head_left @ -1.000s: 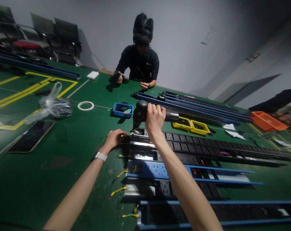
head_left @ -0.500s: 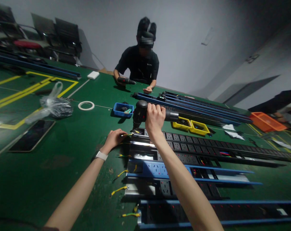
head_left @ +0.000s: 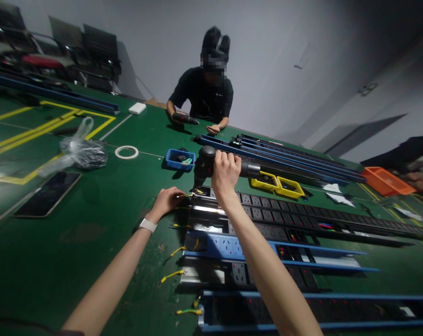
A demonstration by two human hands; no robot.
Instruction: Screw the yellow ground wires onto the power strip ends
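Observation:
My right hand is wrapped round a black electric screwdriver, whose tip points down at the left end of a long black power strip. My left hand is pinched on a yellow-green wire right beside that tip, a white watch band on its wrist. Closer to me lie a blue power strip and two more strips, each with a loose yellow-green wire at its left end.
A person in black sits across the green table, holding a tool. A small blue tray, two yellow trays, an orange bin, blue rails, a tape ring, a plastic bag and a phone lie around.
My hands have stayed in place on the screwdriver and wire. The person opposite has lowered their tool flat toward the table and shifted their hands.

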